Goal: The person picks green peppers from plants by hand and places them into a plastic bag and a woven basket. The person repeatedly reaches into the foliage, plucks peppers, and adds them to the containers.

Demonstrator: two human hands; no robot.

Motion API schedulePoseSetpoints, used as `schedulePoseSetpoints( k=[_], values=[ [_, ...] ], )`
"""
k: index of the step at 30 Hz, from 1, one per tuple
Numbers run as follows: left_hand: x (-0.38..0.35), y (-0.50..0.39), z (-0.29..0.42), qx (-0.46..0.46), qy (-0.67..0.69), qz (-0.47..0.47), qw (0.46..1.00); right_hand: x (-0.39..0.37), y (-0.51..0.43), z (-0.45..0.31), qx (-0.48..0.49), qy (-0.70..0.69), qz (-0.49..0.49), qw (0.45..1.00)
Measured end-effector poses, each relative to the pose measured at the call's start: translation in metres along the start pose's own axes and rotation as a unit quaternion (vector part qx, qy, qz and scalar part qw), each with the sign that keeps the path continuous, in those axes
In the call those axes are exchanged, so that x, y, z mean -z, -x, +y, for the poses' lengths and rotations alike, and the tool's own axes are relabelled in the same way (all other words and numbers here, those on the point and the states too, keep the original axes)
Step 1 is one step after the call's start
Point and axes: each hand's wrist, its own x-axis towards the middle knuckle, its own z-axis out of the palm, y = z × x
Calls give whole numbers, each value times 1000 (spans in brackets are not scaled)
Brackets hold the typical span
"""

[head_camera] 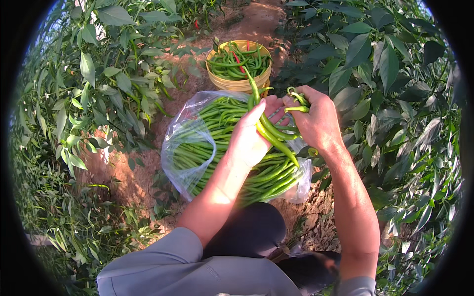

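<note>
My left hand (253, 135) is over a clear plastic bag (172, 142) packed with long green chili peppers (226, 122), and holds several green chili peppers (276, 138) between thumb and palm. To its right, my right hand (316, 116) grips more green chili peppers (300, 101), their curved stems pointing left out of its fingers. The fingertips of both hands are close together; whether they touch is unclear. Just beyond the bag, a yellow plastic bucket (237, 84) holds green chilies with a few red ones (237, 61) among them.
Leafy pepper plants (100, 85) line the left side, and denser plants (374, 66) stand close by my right arm. A reddish dirt path (259, 18) runs between the rows. My knee in dark trousers (255, 229) is at the bag's near edge.
</note>
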Motion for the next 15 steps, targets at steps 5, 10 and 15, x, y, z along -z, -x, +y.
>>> schedulePoseSetpoints(
  k=[5,10,15],
  values=[
    [10,-17,6,-6,1,6,1000,-26,-28,21,-27,-53,-152,987],
    [8,-29,7,-4,1,-25,1000,-31,-46,35,-190,-317,-145,918],
    [-2,-50,-20,-110,-196,-30,974,-46,-66,46,-308,-459,-83,829]
  ],
)
